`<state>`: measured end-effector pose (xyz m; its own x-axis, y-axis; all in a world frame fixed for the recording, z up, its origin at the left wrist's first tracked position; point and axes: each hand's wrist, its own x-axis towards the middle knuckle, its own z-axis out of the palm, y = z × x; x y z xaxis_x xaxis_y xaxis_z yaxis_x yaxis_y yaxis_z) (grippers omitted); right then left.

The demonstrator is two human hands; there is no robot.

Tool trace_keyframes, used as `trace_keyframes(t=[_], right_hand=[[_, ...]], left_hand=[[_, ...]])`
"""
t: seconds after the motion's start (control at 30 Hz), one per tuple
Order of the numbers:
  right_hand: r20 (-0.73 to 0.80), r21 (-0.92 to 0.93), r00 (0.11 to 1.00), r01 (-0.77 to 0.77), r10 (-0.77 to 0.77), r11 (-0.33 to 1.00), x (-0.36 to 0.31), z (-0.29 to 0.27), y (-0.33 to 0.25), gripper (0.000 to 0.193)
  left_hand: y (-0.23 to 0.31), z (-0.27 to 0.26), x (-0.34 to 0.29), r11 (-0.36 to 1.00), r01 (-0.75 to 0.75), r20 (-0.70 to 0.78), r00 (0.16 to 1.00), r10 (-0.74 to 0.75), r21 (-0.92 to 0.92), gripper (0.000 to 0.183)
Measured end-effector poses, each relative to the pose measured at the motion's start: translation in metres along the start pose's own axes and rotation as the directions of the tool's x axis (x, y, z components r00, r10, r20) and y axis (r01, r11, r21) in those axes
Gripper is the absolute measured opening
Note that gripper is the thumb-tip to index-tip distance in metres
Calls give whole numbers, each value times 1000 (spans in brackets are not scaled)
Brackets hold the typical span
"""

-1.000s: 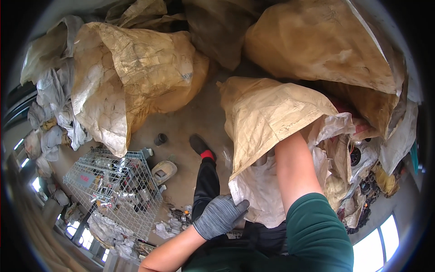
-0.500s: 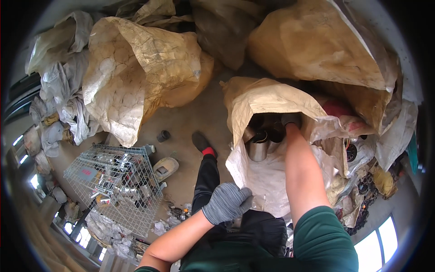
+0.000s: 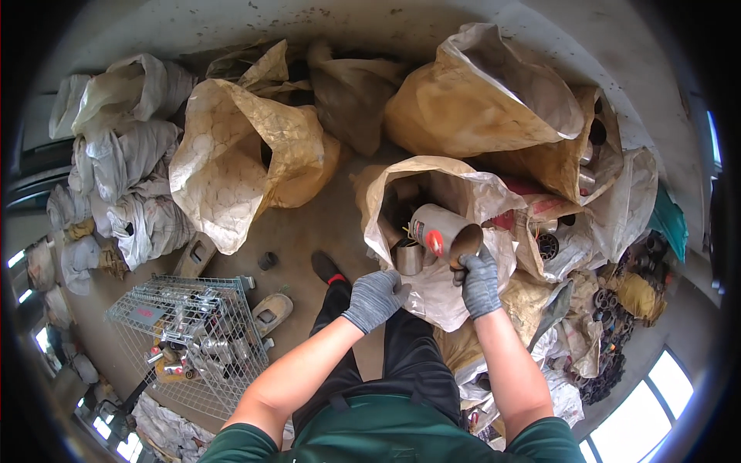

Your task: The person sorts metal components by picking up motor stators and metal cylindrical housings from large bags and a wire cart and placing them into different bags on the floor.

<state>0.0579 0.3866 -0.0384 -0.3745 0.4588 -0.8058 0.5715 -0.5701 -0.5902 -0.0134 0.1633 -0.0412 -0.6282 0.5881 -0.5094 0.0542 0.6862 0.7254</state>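
The right hand (image 3: pixel 480 285), in a grey knit glove, pinches the near rim of a dull silver metal cylinder with a red oval mark (image 3: pixel 444 231); the open end offers an edge thin enough for curled fingers and thumb, which probably explains the hold there. The cylinder lies tilted at the mouth of a tan woven sack with a pale inner face (image 3: pixel 373 208), its wide end toward the person. The left hand (image 3: pixel 376 299), gloved alike, has its fingers bent in at the sack's near left edge, perhaps to steady the mouth; whether cloth is pinched between them I cannot tell. The sack's edge faces the person, seemingly for easy reach, and a shorter silver metal cup (image 3: pixel 409 260) sits just inside. To the left, a grey wire-mesh cage (image 3: pixel 224 390) on the brown floor (image 3: pixel 297 231) holds mixed metal pieces, its walls apparently keeping them together.
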Motion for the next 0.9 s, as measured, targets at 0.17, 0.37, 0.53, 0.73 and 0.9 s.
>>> trace_keyframes(t=[0.17, 0.37, 0.53, 0.73, 0.9], right_hand=[[364, 622, 918, -364, 155, 694, -70, -57, 11, 29], [591, 743, 805, -515, -56, 428, -101, -104, 61, 52], [682, 724, 658, -668, -321, 171, -101, -101, 74, 49], [572, 815, 795, -522, -203, 251, -104, -87, 94, 52], [627, 775, 770, -599, -120, 201, -104, -65, 94, 53]], left_hand=[[27, -5, 33, 989, -39, -159, 987, 16, -145, 25], [52, -17, 92, 984, 94, -187, 975, -123, -153, 32], [48, -5, 73, 988, 20, -41, 999, -26, -150, 29], [33, -12, 15, 945, -57, -4, 998, 59, -323, 43], [67, -73, -71, 875, -223, 30, 965, 261, -431, 65]])
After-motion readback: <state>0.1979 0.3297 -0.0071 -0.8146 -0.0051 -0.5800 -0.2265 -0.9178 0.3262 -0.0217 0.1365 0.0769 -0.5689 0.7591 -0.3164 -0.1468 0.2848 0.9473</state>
